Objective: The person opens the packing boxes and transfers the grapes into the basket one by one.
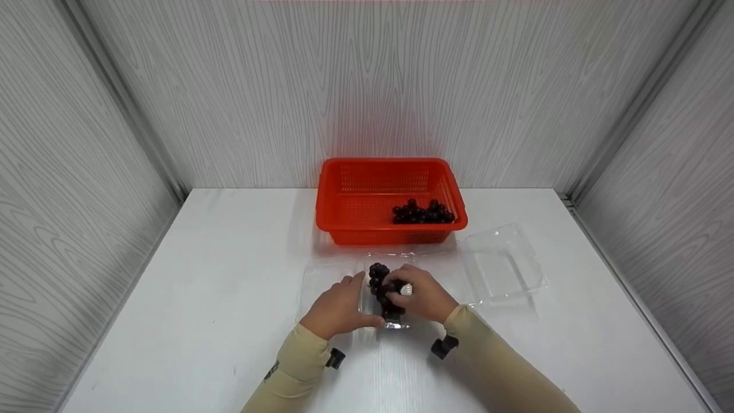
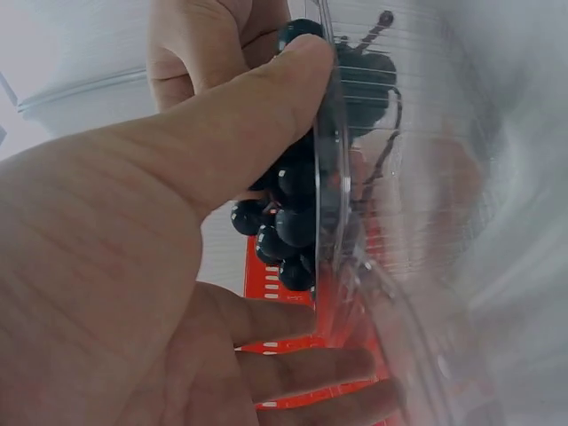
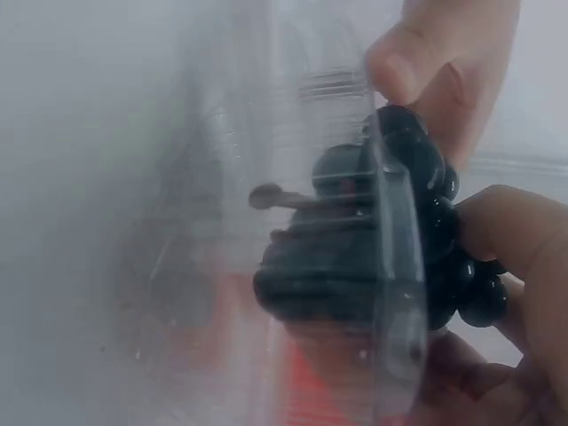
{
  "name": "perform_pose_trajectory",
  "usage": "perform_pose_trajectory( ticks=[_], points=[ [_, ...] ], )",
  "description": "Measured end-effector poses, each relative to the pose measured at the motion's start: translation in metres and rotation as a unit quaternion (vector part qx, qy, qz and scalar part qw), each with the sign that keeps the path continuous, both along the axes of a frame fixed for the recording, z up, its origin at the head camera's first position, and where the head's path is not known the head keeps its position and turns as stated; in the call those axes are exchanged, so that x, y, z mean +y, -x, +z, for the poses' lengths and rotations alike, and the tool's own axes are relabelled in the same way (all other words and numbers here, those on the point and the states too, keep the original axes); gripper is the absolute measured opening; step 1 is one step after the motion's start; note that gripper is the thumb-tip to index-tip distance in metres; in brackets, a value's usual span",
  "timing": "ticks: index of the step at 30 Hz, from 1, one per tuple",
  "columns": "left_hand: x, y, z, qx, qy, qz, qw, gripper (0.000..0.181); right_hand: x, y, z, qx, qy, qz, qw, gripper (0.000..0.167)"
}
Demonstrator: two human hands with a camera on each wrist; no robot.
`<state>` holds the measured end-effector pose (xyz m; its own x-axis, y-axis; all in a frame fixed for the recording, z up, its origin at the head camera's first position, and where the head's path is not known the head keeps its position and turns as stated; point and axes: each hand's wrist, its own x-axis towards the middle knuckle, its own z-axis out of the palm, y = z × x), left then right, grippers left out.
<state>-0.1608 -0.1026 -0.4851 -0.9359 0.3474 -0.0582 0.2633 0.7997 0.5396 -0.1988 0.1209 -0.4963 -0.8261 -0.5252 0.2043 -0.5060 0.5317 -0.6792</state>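
Note:
A bunch of dark grapes (image 1: 378,278) lies in and rises above a clear plastic box (image 1: 397,325) in front of the basket. My right hand (image 1: 423,295) curls its fingers and thumb round the grapes from the right side. My left hand (image 1: 337,307) rests along the left side of the box, its fingers extended. In the left wrist view the left thumb (image 2: 306,58) touches the box's rim (image 2: 330,177) beside the grapes (image 2: 297,226). A brown stem (image 3: 280,197) shows through the clear wall in the right wrist view. The grapes partly hide the right fingertips.
Behind the box stands a red basket (image 1: 378,226) with more dark grapes (image 1: 421,213) at its right front. Another clear plastic piece (image 1: 504,267) stands tilted on the right of the white table (image 1: 229,275). Thin clear plastic (image 1: 315,281) lies left of the box. Pale walls enclose the table.

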Motion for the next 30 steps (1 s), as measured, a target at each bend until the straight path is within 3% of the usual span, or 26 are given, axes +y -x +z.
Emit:
perform_pose_trajectory(
  ticks=[11, 20, 24, 30],
  points=[
    [0.001, -0.004, 0.003, 0.028, 0.022, -0.013, 0.9993, 0.086, 0.007, 0.003, 0.005, 0.054, 0.100, 0.003, 0.9936, 0.025],
    [0.003, -0.005, 0.006, 0.023, 0.036, -0.009, 0.9990, 0.083, 0.012, 0.007, 0.016, 0.037, 0.123, -0.010, 0.9916, 0.025],
    [0.004, -0.006, 0.007, 0.018, 0.034, -0.009, 0.9992, 0.082, 0.015, 0.011, 0.023, 0.020, 0.137, -0.034, 0.9898, 0.023],
    [0.005, -0.006, 0.008, 0.015, 0.036, -0.004, 0.9993, 0.081, 0.017, 0.023, 0.037, 0.026, 0.168, -0.080, 0.9823, 0.021]
  ],
)
